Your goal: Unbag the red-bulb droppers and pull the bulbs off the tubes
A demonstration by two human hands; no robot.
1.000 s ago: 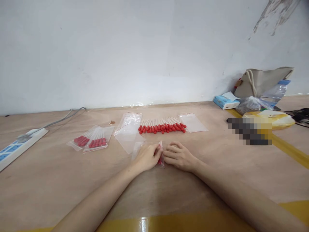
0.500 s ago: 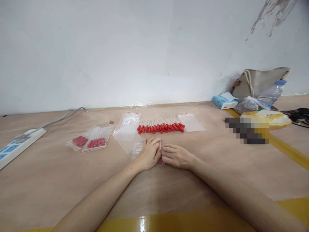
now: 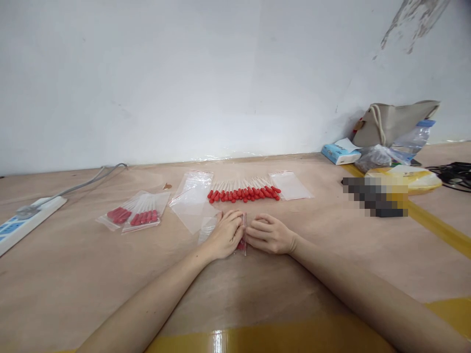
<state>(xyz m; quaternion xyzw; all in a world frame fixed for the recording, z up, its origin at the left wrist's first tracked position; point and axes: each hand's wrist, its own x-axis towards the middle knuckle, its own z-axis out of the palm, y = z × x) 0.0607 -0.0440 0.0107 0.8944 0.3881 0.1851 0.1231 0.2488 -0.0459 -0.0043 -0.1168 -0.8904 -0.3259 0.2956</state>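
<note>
My left hand (image 3: 227, 235) is closed over a clear zip bag (image 3: 245, 249) lying flat on the table. Red tips show inside the bag near its zip edge, while most of its contents are hidden under the hand. At that right edge, my right hand (image 3: 270, 234) has its fingers curled and pinched against the seal. Just beyond both hands, several red-tipped white sticks (image 3: 243, 193) lie in a row. Two filled zip bags (image 3: 145, 215) of the same sticks rest to the left.
Clear bags (image 3: 193, 189) lie left of the row and another flat bag (image 3: 292, 186) lies right of it. A power strip (image 3: 33, 223) sits at far left. On the right are a tissue pack (image 3: 340, 153), a beige bag (image 3: 399, 122), a yellow plastic bag (image 3: 415, 180) and black cables (image 3: 456, 175).
The fingers of my right hand have loosened and the index finger has lifted slightly at the bag's edge. More of the zip edge shows between the hands. My left hand stays in place.
</note>
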